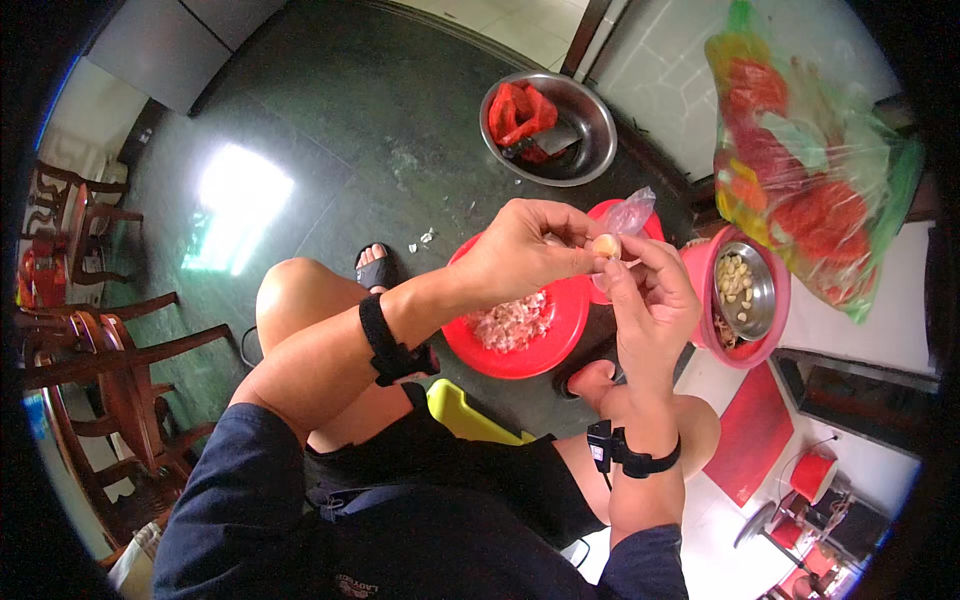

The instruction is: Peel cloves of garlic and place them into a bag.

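Both hands meet above a red plastic basin (559, 349) of pinkish-white pieces, garlic cloves or skins; I cannot tell which. My left hand (529, 244) pinches a pale garlic clove (606, 246) between thumb and forefinger. From the other side, the fingertips of my right hand (649, 292) grip the same clove. To the right, a small steel bowl (763, 289) with peeled garlic cloves (735, 277) rests in the mouth of a pink bucket (780, 319). Dry skins show beside the bowl. A clear plastic bag (634, 214) lies on another red container behind my hands.
A steel basin (592, 161) on the floor holds a red bag (521, 112) and a cleaver-like blade (556, 139). A green-tinted plastic bag (810, 172) with red contents hangs at upper right. A yellow-green plastic stool (469, 416) is beneath me. Wooden chairs (124, 375) stand left.
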The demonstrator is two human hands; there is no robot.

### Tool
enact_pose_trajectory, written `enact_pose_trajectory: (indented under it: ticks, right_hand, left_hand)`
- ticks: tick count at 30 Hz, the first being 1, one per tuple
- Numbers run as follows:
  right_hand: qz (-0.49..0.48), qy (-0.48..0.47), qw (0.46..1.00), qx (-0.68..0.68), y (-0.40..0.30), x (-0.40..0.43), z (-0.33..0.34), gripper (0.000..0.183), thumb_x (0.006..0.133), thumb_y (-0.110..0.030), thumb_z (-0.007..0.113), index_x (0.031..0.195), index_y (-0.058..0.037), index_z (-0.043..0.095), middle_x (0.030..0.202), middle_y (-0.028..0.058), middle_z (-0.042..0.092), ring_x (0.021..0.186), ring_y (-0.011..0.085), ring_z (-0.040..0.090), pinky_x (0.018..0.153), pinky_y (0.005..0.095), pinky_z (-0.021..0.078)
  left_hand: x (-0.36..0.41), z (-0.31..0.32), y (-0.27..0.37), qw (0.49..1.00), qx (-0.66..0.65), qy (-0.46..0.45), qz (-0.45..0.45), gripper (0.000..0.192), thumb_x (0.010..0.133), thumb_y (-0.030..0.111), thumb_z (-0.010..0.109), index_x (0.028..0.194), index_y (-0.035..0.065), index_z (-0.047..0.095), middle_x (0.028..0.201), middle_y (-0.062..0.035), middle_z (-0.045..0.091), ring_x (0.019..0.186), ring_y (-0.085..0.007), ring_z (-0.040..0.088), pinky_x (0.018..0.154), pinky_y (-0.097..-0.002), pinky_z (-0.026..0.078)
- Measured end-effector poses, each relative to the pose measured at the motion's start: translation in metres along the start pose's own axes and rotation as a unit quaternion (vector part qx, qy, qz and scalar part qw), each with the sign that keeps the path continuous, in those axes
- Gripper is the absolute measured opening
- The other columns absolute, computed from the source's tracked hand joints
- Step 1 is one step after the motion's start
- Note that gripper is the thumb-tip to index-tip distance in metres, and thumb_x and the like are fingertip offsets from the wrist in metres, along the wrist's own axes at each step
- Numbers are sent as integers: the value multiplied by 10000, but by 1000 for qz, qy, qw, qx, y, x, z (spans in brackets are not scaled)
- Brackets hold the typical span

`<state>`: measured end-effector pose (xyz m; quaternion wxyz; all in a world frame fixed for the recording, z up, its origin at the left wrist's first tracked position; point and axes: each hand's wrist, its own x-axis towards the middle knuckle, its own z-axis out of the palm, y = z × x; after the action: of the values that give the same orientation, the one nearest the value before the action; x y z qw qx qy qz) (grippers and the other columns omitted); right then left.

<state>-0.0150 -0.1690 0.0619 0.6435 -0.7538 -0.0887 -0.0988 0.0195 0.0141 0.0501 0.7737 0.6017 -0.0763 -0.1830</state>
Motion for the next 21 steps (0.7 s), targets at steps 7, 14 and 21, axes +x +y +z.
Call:
enact_pose_trajectory:
  ticks: [7, 14, 21]
  right_hand:
    - [-68, 15, 992, -102, -5, 1, 6, 185, 859, 30, 780, 1040, -7, 766, 966, 33, 672, 729, 49, 560, 626, 195, 421]
    - [9, 24, 1000, -14, -2, -1, 7, 154, 860, 29, 779, 1011, 3, 759, 980, 49, 698, 828, 85, 615, 708, 216, 469]
    - [19, 29, 998, -48, 0, -2, 7, 96, 878, 24, 749, 974, 15, 746, 946, 50, 708, 821, 94, 622, 677, 225, 471]
  left_hand:
    - [-6, 14, 1, 992, 52, 60, 96, 175, 933, 33, 728, 1095, -31, 743, 878, 24, 724, 707, 8, 554, 586, -203, 477]
    - [-1, 6, -10, 909, 272, 122, 293, 320, 731, -53, 781, 1039, 33, 778, 830, -82, 728, 679, -143, 677, 590, -278, 522]
    - [2, -2, -9, 785, 450, 136, 403, 339, 666, 47, 828, 1001, 83, 791, 814, -45, 703, 725, -235, 668, 614, -343, 549]
